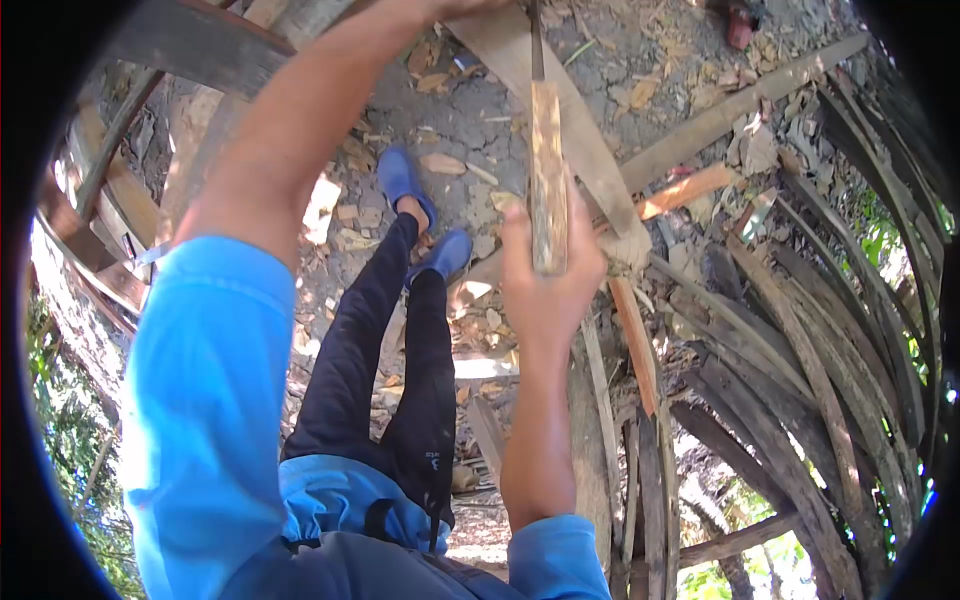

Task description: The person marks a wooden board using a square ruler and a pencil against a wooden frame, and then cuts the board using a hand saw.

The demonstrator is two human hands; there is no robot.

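Our left arm (285,150), in a blue sleeve, reaches up across the view, its elbow bent outwards; our left hand (472,6) is mostly cut off by the top edge, beside the upper end of a pale plank (560,95), and we cannot tell how far its fingers are open or whether they hold anything. Our right forearm (541,430) points nearly straight ahead; our right hand (548,285) is closed around a wooden handle (548,180), thumb on the left side and fingers on the right, and a dark, narrow blade (537,45) runs forward from the handle past the top edge; in our view the handle crosses in front of the plank, though we cannot tell whether they touch.

Below lie dry leaves (640,92) on cracked ground (480,130); our blue shoes (402,178) stand left of the handle; long, weathered wood strips (800,330) are heaped to the right, near an orange-brown piece of wood (688,190).
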